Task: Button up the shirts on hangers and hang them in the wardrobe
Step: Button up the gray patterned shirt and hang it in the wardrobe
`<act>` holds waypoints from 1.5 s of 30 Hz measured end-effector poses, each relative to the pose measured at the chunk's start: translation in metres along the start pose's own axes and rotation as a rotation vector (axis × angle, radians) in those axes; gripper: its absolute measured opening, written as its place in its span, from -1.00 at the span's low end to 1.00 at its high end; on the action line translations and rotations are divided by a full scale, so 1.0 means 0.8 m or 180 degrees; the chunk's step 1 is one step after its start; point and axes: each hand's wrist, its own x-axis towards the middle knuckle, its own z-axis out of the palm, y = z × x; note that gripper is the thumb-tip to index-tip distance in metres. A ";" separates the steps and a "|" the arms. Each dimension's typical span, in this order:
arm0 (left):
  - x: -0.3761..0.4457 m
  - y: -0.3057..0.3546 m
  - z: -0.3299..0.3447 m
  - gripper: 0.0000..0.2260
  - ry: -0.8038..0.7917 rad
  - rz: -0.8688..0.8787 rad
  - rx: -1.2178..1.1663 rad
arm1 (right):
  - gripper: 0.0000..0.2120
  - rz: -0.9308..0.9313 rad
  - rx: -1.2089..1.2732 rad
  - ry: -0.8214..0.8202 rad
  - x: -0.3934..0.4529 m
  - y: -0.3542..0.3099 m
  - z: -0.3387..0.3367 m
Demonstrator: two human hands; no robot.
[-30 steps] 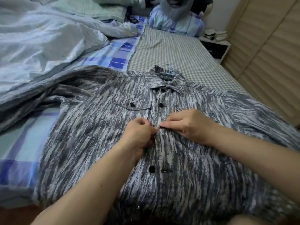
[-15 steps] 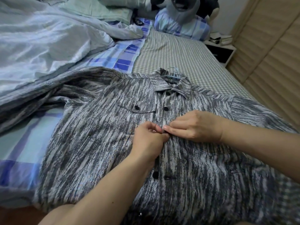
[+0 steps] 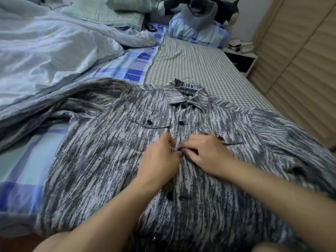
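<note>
Fingers of both hands curled and pinching at the shirt's front opening, centre of the frame, tips meeting over a dark button.
Left hand: comes in from the lower left, thumb and forefinger clamped on the placket edge.
Right hand: comes in from the lower right, fingertips pressed together on the same spot, touching the left hand's.
Shirt: grey streaked, lying flat and face up on the bed, filling the lower and middle frame, collar toward the top. Two buttons below the collar sit closed; lower down, just below the hands, one button lies beside its open buttonhole. Flap pockets on both chest sides, each with a dark button. One sleeve trails off to the middle left.
Hanger: pale blue, hook showing just past the collar, body inside the shirt.
Duvet: pale, rumpled, upper left.
Pillow: blue check, top centre, with a dark plush toy on it.
Wardrobe: beige slatted doors, right edge, closed.
</note>
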 end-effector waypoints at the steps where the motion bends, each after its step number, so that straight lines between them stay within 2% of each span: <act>1: 0.003 -0.003 0.002 -0.84 0.0039 0.0048 0.0120 | -0.78 0.0294 0.0188 0.0048 -0.017 -0.008 0.001; 5: 0.009 -0.010 0.014 -0.86 0.0207 0.0234 0.0526 | -0.77 0.0893 0.0186 0.0476 -0.116 -0.011 -0.008; 9: -0.014 0.003 0.021 -0.83 0.0510 0.0883 0.0944 | -0.72 0.2227 -0.0119 0.1289 -0.216 0.054 -0.034; 12: -0.032 0.009 0.030 -0.75 0.0453 0.1388 0.1416 | -0.57 0.3057 -0.0583 0.1785 -0.293 0.090 -0.038; 14: -0.042 0.006 0.040 -0.73 0.0341 0.1324 0.1607 | -0.43 0.3693 -0.0521 0.1838 -0.336 0.104 -0.038; 16: -0.048 0.002 0.045 -0.71 0.0213 0.1178 0.1600 | -0.27 0.4477 -0.0131 0.1667 -0.365 0.121 -0.040; 18: -0.050 0.001 0.046 -0.69 0.0153 0.1153 0.1472 | -0.16 0.4969 0.0424 0.1412 -0.385 0.141 -0.042; 19: -0.050 -0.001 0.047 -0.69 0.0133 0.1137 0.1389 | -0.21 0.5002 0.0793 0.1320 -0.390 0.149 -0.043; 21: -0.051 -0.006 0.047 -0.68 0.0080 0.1061 0.1309 | -0.53 0.4910 0.1079 0.1146 -0.398 0.159 -0.044; 23: -0.053 -0.005 0.047 -0.67 -0.0017 0.1027 0.1311 | -0.66 0.5066 0.0579 0.1263 -0.405 0.166 -0.049; 25: -0.047 -0.003 0.045 -0.68 -0.0212 0.0900 0.1247 | -0.72 0.5171 -0.0033 0.1918 -0.403 0.161 -0.065; 27: -0.034 -0.001 0.034 -0.72 -0.0559 0.0695 0.0922 | -0.71 0.4881 -0.0363 0.2666 -0.386 0.152 -0.098; 29: -0.022 0.000 0.008 -0.79 -0.1059 0.0371 -0.0072 | -0.70 0.4381 -0.0793 0.3165 -0.351 0.141 -0.146; 31: -0.016 -0.004 -0.023 -0.78 -0.1223 -0.0067 -0.1297 | -0.70 0.3477 -0.1436 0.3542 -0.303 0.128 -0.195; 33: -0.015 -0.013 -0.048 -0.80 -0.1219 -0.0517 -0.2347 | -0.73 0.2323 -0.2095 0.3618 -0.243 0.111 -0.234; 35: -0.012 -0.029 -0.065 -0.79 -0.1188 -0.0760 -0.3046 | -0.77 0.1262 -0.2540 0.3179 -0.174 0.078 -0.241; 37: -0.013 -0.041 -0.084 -0.74 -0.1057 -0.0821 -0.3324 | -0.80 0.0091 -0.2749 0.2329 -0.108 0.033 -0.200; 39: -0.012 -0.053 -0.106 -0.71 -0.0693 -0.0872 -0.3538 | -0.68 -0.0890 -0.2582 0.1209 -0.070 -0.021 -0.120; 41: -0.010 -0.069 -0.129 -0.77 -0.0282 -0.1023 -0.3682 | -0.61 -0.1564 -0.2097 0.0095 -0.070 -0.066 -0.041; 42: -0.009 -0.079 -0.138 -0.80 -0.0117 -0.1150 -0.3681 | -0.61 -0.1802 -0.1857 -0.0279 -0.077 -0.080 -0.012; 43: -0.010 -0.089 -0.146 -0.79 -0.0043 -0.1293 -0.3648 | -0.62 -0.1939 -0.1688 -0.0489 -0.085 -0.085 0.008; 44: -0.010 -0.100 -0.150 -0.78 -0.0036 -0.1418 -0.3619 | -0.64 -0.1989 -0.1560 -0.0484 -0.092 -0.085 0.020; 45: -0.011 -0.108 -0.154 -0.78 -0.0065 -0.1476 -0.3667 | -0.65 -0.1950 -0.1435 -0.0254 -0.096 -0.080 0.023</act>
